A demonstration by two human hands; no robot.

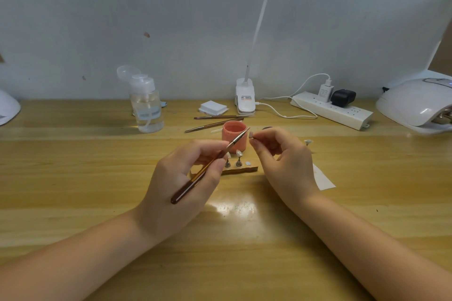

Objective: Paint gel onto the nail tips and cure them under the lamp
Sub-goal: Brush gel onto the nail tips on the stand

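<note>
Left hand [186,173] grips brush [210,165]; right hand [281,154] pinches nail tip [251,135]; pink jar [234,135] behind.

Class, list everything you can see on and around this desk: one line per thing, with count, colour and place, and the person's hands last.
Gel pot: one, pink, desk centre.
Nail tip stand: one, wooden, between the hands.
Nail tip: one, greyish, pinched by right fingers.
Brush: one, brown handle, in left hand.
Spare brushes: two, brown, behind the pot.
Pump bottle: one, clear, back left.
Wipe pads: one stack, white, back centre.
Clip lamp: one, white, back centre.
Power strip: one, white, back right.
Curing lamp: one, white, far right.
Left hand: holds the brush.
Right hand: pinches the nail tip.
</note>
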